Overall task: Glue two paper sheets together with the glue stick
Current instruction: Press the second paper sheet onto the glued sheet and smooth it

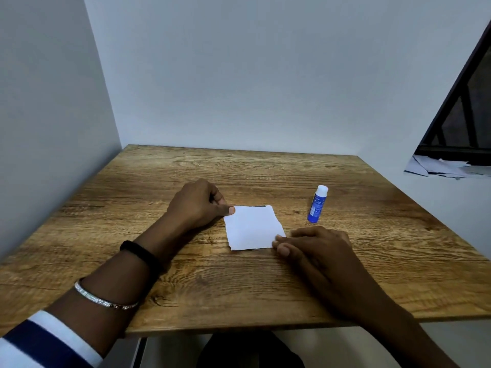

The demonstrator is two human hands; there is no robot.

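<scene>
Two small white paper sheets [252, 227] lie stacked in the middle of the wooden table [186, 274], the lower one peeking out along the far and near edges. My left hand [198, 205] pinches the stack's far left corner between thumb and fingers. My right hand [316, 251] rests on the table with its fingertips touching the near right corner of the sheets. A blue glue stick [317, 204] with a white cap stands upright to the right of the paper, apart from both hands.
Grey walls close off the table's left and far sides. Beyond the table's right edge, a pile of loose papers [446, 167] lies under a dark window frame [462, 123]. The table's front edge runs just below my forearms.
</scene>
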